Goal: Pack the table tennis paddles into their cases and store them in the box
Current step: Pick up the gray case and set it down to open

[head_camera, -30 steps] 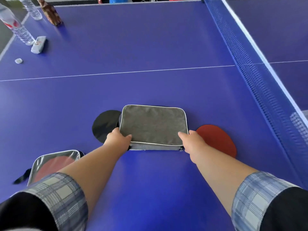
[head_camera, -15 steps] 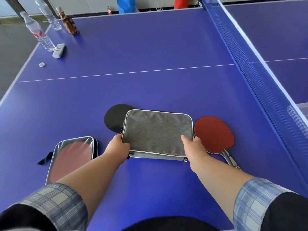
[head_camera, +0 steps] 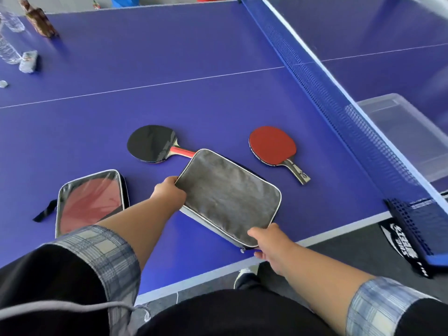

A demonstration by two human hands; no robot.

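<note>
Head view: the step in hand looks like opening the grey case (head_camera: 228, 195) so that 1 of the 2 loose paddles can go in.

The left hand (head_camera: 169, 192) grips the case's far left corner, thumb on top and fingers curled beneath. The right hand (head_camera: 269, 241) pinches the near corner, right beside the zip pull (head_camera: 242, 250). Both forearms reach forward, the left stretched further out and the right drawn closer to the body.

The case lies skewed between the 2 hands, near the worktop's (head_camera: 194, 81) front edge; whether it rests flat or is slightly lifted I cannot tell.

The black paddle (head_camera: 151, 143) lies just beyond the left hand, its handle reaching the case's far corner. The red paddle (head_camera: 272, 145) lies beyond the right hand, apart from the case. Left of the left forearm sits a clear-fronted case (head_camera: 89, 200) with a red blade inside (so 1 paddle looks packed). The clear box (head_camera: 407, 132) stands past the net (head_camera: 315, 76), well to the right of the right hand.

The next move likely calls for the right hand to draw the zip pull along the edge while the left steadies the case.
</note>
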